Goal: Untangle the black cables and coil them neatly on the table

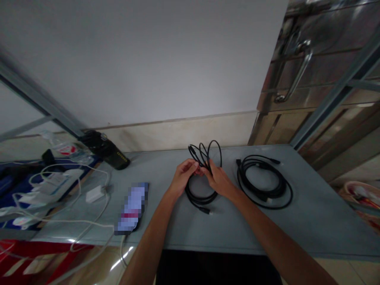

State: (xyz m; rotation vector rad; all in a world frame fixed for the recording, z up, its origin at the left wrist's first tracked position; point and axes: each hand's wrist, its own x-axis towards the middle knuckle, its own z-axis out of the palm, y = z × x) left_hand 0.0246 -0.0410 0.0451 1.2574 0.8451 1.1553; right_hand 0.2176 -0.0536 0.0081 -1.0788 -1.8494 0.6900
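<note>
Both hands are on one black cable (202, 199) with a plug at its end, loosely looped over the grey tabletop. My left hand (184, 174) pinches the cable at the left of its upper loops, fingers closed. My right hand (218, 179) is wrapped round the bunched loops from the right, its fingertips close to those of the left. Several loops fan upward above the hands, and the lower coil hangs below them near the table. A second black cable (286, 190) lies coiled to the right of my right hand, its connectors showing.
A phone (132, 208) with a white cord lies at the left, near a white charger (95, 194). Behind are a tipped black bottle (109, 152), a clear plastic bottle (67, 147) and a power strip (56, 186). Metal posts (320, 107) flank the table; a wall stands behind.
</note>
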